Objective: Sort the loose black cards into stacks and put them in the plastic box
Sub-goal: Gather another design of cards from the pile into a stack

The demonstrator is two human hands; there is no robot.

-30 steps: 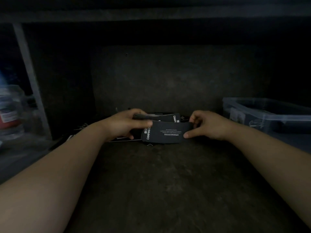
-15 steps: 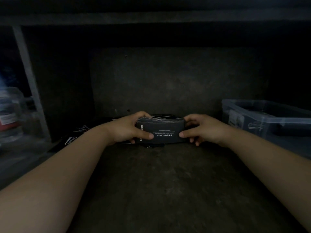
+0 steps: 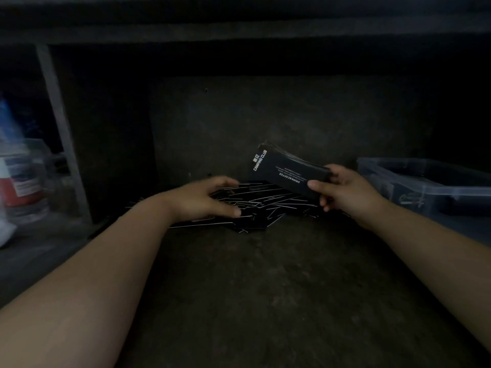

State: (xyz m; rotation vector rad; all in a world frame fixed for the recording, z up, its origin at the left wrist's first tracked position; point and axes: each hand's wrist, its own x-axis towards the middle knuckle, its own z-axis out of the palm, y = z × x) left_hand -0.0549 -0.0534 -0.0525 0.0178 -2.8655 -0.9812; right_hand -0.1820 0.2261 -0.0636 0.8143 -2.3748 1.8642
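Your right hand (image 3: 345,192) holds a squared stack of black cards (image 3: 287,171) by its right end. The fingers (image 3: 316,185) are clamped on it, thumb on the printed face and the others behind. The stack is lifted clear of the surface (image 3: 265,288) and tilted, its free end higher and pointing left, with "CAMPING CLUB" in white at that end.

Below it, the loose black cards (image 3: 265,205) lie in a scattered heap by the far edge of the surface, near the middle. Your left hand (image 3: 202,200) sits over the left part of that heap, fingers spread and lightly bent, holding nothing. Blur hides whether it presses on the cards.

The plastic box (image 3: 398,166) stands at the far right edge, just beside your right hand. A clear container (image 3: 24,181) with a red label stands off the left edge.
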